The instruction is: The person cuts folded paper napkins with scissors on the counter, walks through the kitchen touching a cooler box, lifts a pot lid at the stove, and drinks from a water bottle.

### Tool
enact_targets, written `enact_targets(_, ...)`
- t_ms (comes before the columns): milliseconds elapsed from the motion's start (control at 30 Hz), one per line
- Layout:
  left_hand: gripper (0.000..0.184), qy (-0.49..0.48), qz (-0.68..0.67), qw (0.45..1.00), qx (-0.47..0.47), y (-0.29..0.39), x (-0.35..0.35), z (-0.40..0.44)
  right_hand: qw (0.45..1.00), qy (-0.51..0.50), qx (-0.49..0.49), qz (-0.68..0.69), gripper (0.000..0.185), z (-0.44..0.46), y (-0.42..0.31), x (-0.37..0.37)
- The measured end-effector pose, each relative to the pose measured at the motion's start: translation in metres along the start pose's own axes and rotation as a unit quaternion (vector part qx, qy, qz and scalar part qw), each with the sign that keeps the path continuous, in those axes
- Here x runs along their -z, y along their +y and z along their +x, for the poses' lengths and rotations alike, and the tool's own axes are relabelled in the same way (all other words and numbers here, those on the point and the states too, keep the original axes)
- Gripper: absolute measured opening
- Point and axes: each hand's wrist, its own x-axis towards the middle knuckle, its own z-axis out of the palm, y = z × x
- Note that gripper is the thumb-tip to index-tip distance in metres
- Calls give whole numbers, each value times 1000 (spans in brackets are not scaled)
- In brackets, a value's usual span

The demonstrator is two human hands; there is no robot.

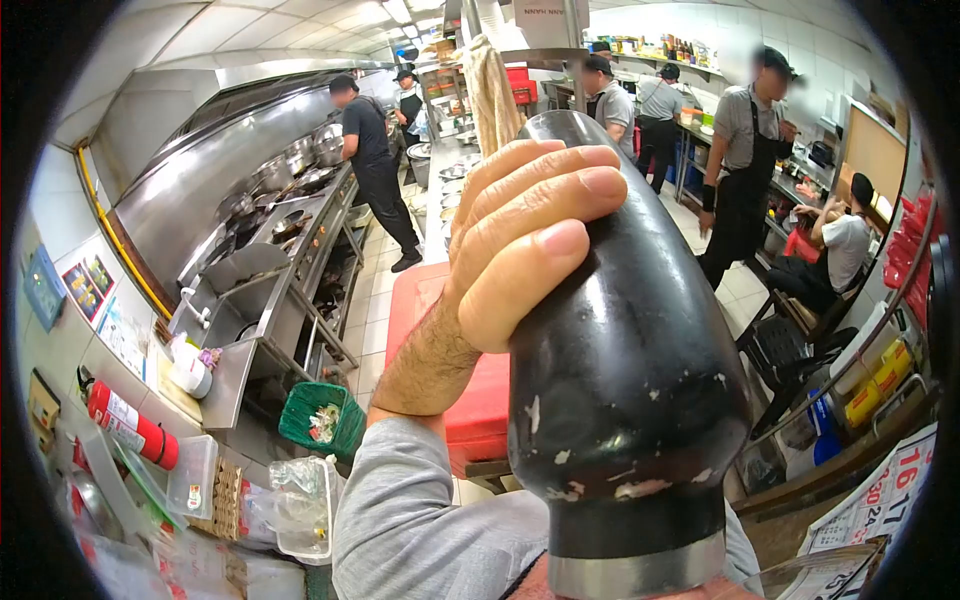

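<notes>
My left hand (535,225) is wrapped round a large black bottle (620,340), fingers over its upper side and thumb hidden behind it. The bottle is raised close in front of me and tilted. Its narrower neck, with a bare metal rim (640,570), points down toward me, and its rounded base is away from me. White and brownish chips mark the black coating around the shoulder. A grey sleeve (390,500) covers my left arm up to about the elbow. My right hand does not show.
At left run a steel stove line (300,225) with woks and a sink, a green basket (322,418) and a fire extinguisher (130,420). A red box (470,410) stands behind my arm. Several people work farther back; a person (845,240) sits at right near a black chair (775,350).
</notes>
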Motion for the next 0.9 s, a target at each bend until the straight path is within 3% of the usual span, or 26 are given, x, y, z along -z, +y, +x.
enact_targets(100, 44, 67, -6, 996, -62, -10, -14, -13, 1000, 4, -6, -6, 33, -1, 1, -1)
enact_targets(167, 44, 231, -59, 970, -38, -7, -30, -18, 1000, 7, 1, -4, 33, 0, 1, -2)
enact_targets(200, 44, 231, -57, 971, -38, -6, -20, -14, 1000, 6, 4, -5, 33, 0, 1, -2)
enact_targets(267, 45, 26, 9, 1000, -10, -1, 7, -5, 1000, 12, 6, -3, 32, 0, 3, -3)
enact_targets(600, 43, 7, 15, 1000, 16, -3, 21, -20, 1000, 22, 14, 0, 31, 1, 11, -13)
enact_targets(667, 43, 90, 12, 995, -28, -8, 15, -28, 999, 41, 20, -9, 30, 1, 11, -12)
enact_targets(900, 45, 67, 14, 997, 34, 8, 23, -60, 999, 13, 15, -26, 29, 1, 14, -13)
